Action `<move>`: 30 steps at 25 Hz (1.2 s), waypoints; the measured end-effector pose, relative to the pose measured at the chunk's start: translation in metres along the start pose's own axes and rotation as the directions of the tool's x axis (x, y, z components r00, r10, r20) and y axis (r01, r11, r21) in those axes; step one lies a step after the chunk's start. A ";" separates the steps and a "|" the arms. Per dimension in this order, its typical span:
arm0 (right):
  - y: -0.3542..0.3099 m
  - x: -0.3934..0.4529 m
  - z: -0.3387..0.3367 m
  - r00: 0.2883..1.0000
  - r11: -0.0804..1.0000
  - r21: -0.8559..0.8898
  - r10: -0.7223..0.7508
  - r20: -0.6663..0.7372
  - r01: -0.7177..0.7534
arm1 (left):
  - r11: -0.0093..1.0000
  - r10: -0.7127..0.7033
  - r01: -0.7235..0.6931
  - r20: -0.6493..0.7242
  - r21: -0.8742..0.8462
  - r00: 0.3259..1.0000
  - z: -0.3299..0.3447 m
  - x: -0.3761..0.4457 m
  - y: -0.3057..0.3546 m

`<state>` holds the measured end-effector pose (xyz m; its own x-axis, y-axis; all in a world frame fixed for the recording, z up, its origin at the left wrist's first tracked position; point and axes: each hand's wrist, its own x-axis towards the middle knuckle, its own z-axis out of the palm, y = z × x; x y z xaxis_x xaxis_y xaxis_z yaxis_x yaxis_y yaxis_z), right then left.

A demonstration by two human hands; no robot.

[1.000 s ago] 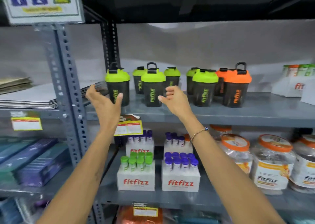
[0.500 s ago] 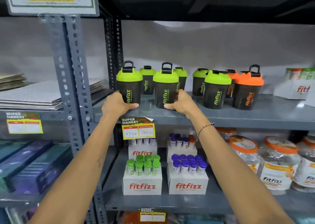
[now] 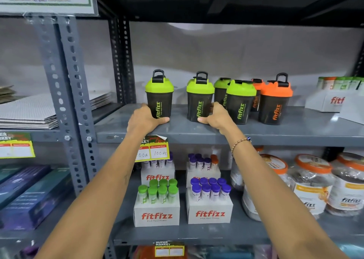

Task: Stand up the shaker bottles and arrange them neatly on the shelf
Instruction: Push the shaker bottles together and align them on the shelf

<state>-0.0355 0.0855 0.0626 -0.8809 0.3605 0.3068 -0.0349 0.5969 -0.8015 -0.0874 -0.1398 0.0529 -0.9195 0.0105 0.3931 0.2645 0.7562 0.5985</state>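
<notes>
Both arms reach up to the grey metal shelf (image 3: 226, 134), and each hand is closed around the base of an upright shaker bottle. The left hand (image 3: 144, 120) wraps the leftmost green-lidded shaker (image 3: 160, 96) from its left side, thumb curled across the front along the bottom edge. The right hand (image 3: 215, 117) grips the second green-lidded shaker (image 3: 200, 99) from its right side, thumb pressed across the foot of the bottle; a beaded bracelet (image 3: 239, 143) circles that wrist. These two bottles stand on the shelf near its front edge with a clear gap between them. To the right of the second shaker — just behind the right hand — stand two more green-lidded bottles, one further back (image 3: 221, 90) and one nearer the front (image 3: 240, 103). Right of those is an orange-lidded shaker (image 3: 275, 101) at the front with another orange-lidded one (image 3: 256, 95) partly hidden behind it. All the bottles seen are upright, dark-bodied, with their printed logos facing outward. Further right along the shelf sits a white fitfizz carton (image 3: 325, 101). A yellow price tag (image 3: 152, 150) hangs from the shelf's front lip below the left hand, and below the shelf are white boxes of green-capped tubes (image 3: 157, 193) and purple-capped tubes (image 3: 209, 189).
</notes>
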 end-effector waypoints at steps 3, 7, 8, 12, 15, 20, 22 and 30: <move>0.002 -0.002 0.002 1.000 0.999 -0.031 -0.011 0.008 0.011 | 0.998 0.046 -0.046 0.020 0.029 0.999 0.001 -0.001 -0.003; 0.003 -0.005 0.000 1.000 1.000 -0.021 0.000 0.008 0.000 | 0.996 0.078 -0.079 0.041 0.039 0.996 0.000 -0.001 -0.002; 0.003 -0.006 0.000 1.000 1.000 -0.017 -0.005 0.005 0.006 | 0.995 0.080 -0.083 0.046 0.051 0.996 0.000 0.000 -0.003; 0.000 -0.010 -0.001 1.000 1.000 0.001 -0.022 -0.003 0.022 | 0.993 0.070 -0.075 0.064 0.094 0.996 -0.002 0.000 -0.004; -0.001 -0.013 -0.002 1.000 1.000 -0.001 -0.023 -0.005 0.023 | 0.990 0.071 -0.081 0.086 0.119 0.994 -0.002 0.001 -0.004; 0.002 -0.010 0.000 1.000 1.000 0.015 -0.018 0.002 0.018 | 0.986 0.070 -0.082 0.089 0.145 0.994 0.001 0.003 -0.005; 0.003 -0.009 0.000 1.000 1.000 0.000 -0.019 0.000 0.019 | 0.986 0.066 -0.079 0.092 0.146 0.994 0.002 0.003 -0.005; 0.004 -0.006 0.001 1.000 1.000 0.010 -0.012 0.005 0.012 | 0.988 0.063 -0.077 0.106 0.134 0.992 0.002 0.006 -0.006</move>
<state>-0.0311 0.0849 0.0566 -0.8828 0.3497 0.3137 -0.0502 0.5937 -0.8031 -0.0948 -0.1432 0.0502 -0.9267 0.1270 0.3538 0.2929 0.8340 0.4677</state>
